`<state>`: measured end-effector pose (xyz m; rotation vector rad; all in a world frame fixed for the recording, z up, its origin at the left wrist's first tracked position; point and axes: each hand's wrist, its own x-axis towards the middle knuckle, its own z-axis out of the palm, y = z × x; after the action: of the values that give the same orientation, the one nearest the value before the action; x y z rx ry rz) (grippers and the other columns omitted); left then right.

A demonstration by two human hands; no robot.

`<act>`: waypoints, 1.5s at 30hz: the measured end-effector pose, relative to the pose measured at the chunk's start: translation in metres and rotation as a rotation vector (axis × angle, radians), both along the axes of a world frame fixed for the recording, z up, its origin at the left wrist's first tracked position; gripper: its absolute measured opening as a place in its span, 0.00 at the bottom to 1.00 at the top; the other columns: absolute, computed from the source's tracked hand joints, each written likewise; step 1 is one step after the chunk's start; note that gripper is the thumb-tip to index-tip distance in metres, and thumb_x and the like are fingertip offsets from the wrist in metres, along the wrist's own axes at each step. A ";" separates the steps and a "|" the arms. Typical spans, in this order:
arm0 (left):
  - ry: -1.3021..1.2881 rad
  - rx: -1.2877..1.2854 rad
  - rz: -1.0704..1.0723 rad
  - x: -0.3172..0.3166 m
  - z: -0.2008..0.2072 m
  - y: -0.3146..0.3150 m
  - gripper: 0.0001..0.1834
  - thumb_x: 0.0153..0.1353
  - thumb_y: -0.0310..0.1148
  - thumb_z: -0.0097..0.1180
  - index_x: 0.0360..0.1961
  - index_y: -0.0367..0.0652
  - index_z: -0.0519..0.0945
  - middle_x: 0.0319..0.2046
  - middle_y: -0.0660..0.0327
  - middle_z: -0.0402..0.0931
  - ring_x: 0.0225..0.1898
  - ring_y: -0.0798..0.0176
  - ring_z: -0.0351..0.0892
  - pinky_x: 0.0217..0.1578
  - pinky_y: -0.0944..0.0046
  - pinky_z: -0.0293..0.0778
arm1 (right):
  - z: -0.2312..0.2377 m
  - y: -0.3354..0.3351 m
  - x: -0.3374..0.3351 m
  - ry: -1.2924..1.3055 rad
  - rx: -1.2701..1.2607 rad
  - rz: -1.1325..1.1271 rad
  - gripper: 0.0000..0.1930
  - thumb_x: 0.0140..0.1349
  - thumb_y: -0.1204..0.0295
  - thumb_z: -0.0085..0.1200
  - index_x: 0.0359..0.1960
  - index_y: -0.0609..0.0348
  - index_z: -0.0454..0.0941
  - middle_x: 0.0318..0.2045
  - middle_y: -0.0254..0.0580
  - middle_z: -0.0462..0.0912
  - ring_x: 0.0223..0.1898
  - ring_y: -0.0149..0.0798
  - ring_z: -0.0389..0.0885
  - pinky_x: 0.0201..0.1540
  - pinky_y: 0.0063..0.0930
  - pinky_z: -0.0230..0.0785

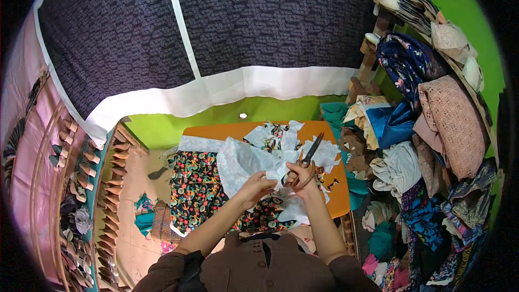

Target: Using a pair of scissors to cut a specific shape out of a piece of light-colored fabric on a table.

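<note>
My right hand (303,178) is closed around a pair of dark-bladed scissors (312,151), whose blades point up and away to the right. White fabric (286,159) bunches beside this hand; whether its fingers also pinch the cloth is hard to make out. To the left, my left hand (255,188) pinches an edge of the pale cloth. A larger white piece with a rounded edge (238,162) spreads beyond my left hand. Under both hands lies black fabric with a colourful floral print (194,186), pale on its reverse, on an orange table (208,130).
Small fabric scraps (331,184) lie at the table's right. Heaped cloth (397,167) and folded textiles (451,121) crowd the right side. Rows of wooden shoe-shaped forms (112,200) stand on racks at the left. A dark patterned curtain (281,21) hangs behind the table.
</note>
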<state>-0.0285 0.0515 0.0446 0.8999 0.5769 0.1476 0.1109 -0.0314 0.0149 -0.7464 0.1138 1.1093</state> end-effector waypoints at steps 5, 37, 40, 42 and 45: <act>0.009 -0.161 0.028 0.003 -0.008 -0.002 0.09 0.51 0.35 0.54 0.28 0.42 0.69 0.25 0.66 0.68 0.31 0.71 0.67 0.34 0.71 0.64 | 0.027 -0.002 0.012 -0.320 -0.065 0.149 0.12 0.47 0.81 0.53 0.20 0.51 0.61 0.11 0.26 0.61 0.09 0.21 0.55 0.11 0.15 0.48; -0.189 0.269 0.448 0.045 0.015 -0.023 0.19 0.48 0.26 0.54 0.42 0.39 0.64 0.36 0.62 0.70 0.34 0.70 0.69 0.33 0.70 0.68 | -0.009 -0.107 0.018 -0.580 -0.099 0.692 0.14 0.58 0.59 0.40 0.32 0.59 0.63 0.18 0.26 0.59 0.18 0.20 0.56 0.19 0.14 0.50; -0.188 0.343 0.409 0.050 0.016 -0.036 0.20 0.47 0.25 0.55 0.42 0.39 0.64 0.36 0.62 0.70 0.34 0.71 0.69 0.33 0.70 0.67 | -0.003 -0.113 0.017 -0.751 -0.157 0.712 0.16 0.58 0.56 0.41 0.31 0.58 0.63 0.17 0.25 0.58 0.18 0.19 0.56 0.18 0.13 0.49; -0.168 0.350 0.431 0.054 0.012 -0.043 0.19 0.46 0.25 0.56 0.41 0.38 0.65 0.35 0.62 0.71 0.33 0.71 0.70 0.31 0.71 0.67 | 0.002 -0.115 0.017 -0.769 -0.162 0.735 0.19 0.56 0.51 0.40 0.31 0.57 0.63 0.17 0.24 0.58 0.18 0.18 0.56 0.18 0.12 0.50; -0.063 0.445 0.460 0.059 0.005 -0.054 0.17 0.45 0.31 0.60 0.32 0.37 0.66 0.24 0.65 0.69 0.23 0.74 0.66 0.24 0.75 0.63 | -0.005 -0.120 0.021 -0.800 -0.094 0.678 0.24 0.53 0.45 0.40 0.33 0.56 0.62 0.18 0.25 0.59 0.17 0.18 0.55 0.19 0.11 0.52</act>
<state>0.0301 -0.0021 0.0496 1.1742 0.6994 0.7403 0.1315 -0.1517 0.0102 -1.3148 -0.8223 1.3529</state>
